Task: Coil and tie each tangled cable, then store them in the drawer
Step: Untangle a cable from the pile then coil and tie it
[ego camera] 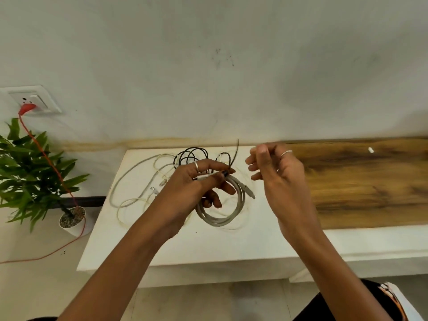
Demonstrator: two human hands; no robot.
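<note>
While off table (162, 246) edge; left hand (196, 181)-gripped coil (222, 209)

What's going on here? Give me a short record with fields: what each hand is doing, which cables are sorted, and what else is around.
left hand: grips the grey coiled cable at its top, pinching a thin dark tie
right hand: raised beside the coil, fingers loosely curled, holding nothing visible
loose cables: black cable and white cables, uncoiled on the white table
drawer: not in view
surroundings: potted plant, red cord plugged into wall socket, wooden top
</note>
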